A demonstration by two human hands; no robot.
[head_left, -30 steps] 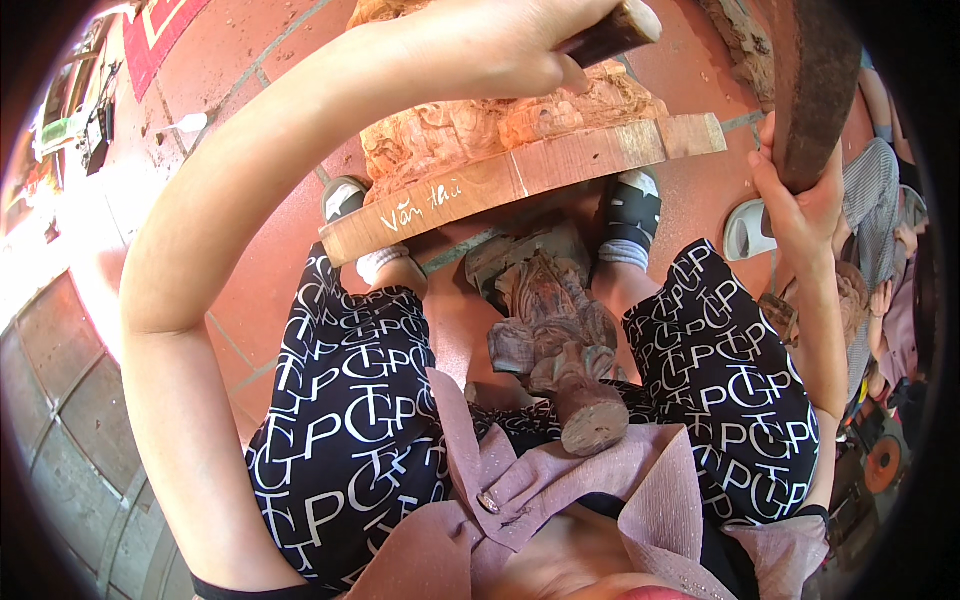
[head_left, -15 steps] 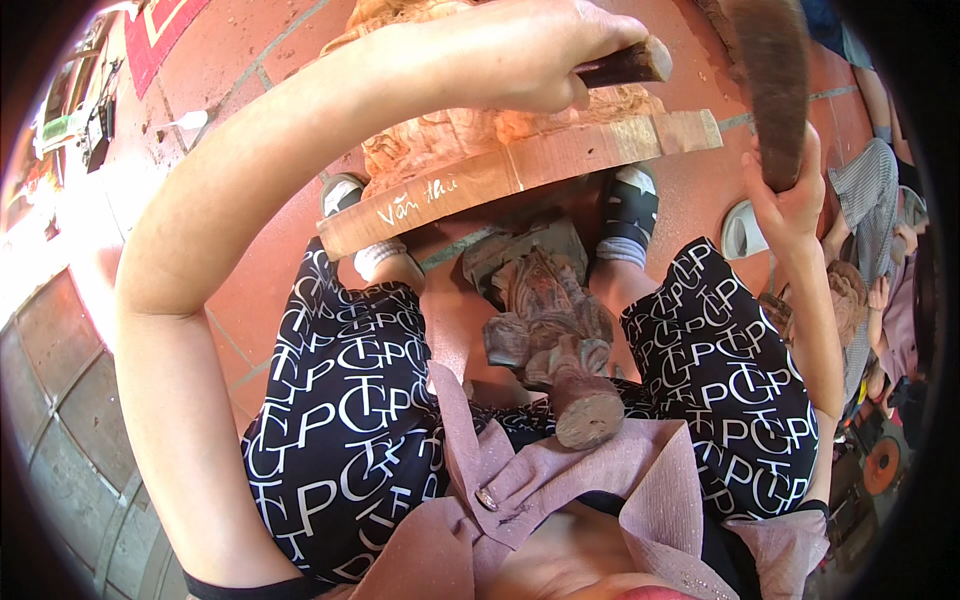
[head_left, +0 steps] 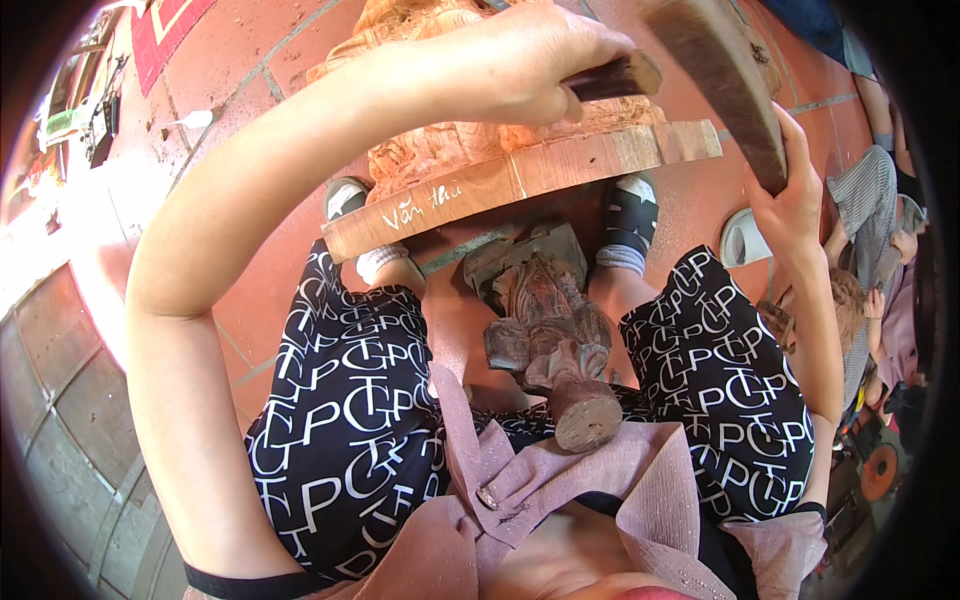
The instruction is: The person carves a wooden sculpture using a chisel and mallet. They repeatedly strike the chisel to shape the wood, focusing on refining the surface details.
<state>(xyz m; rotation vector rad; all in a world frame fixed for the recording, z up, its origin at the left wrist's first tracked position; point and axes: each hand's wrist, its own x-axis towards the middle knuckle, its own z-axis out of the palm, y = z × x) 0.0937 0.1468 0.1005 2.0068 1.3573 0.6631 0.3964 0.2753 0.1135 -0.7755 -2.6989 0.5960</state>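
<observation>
My left hand [head_left: 530, 65] is closed around a chisel; its dark wooden handle end [head_left: 620, 78] sticks out to the right. A bit of grey metal shows beyond the fingers, but the cutting tip is hidden. Beneath that hand lies a reddish wood carving [head_left: 430, 150] on a thick flat base [head_left: 520, 175], propped across in front of my feet. My right hand [head_left: 790, 205] grips a long dark wooden mallet [head_left: 735, 90], tilted up to the left with its upper end blurred, close to the chisel handle but apart from it.
Between my legs a dark carved wooden figure [head_left: 550, 310] lies with its round stump end toward me. A white slipper [head_left: 742, 238] sits on the red tile floor at the right. Another person's striped clothing [head_left: 865, 210] and a carving show beyond it. A red mat [head_left: 165, 35] lies far left.
The mallet has swung left, its upper end now nearer the chisel handle. My left hand keeps its hold, the handle end shifting slightly left and down.
</observation>
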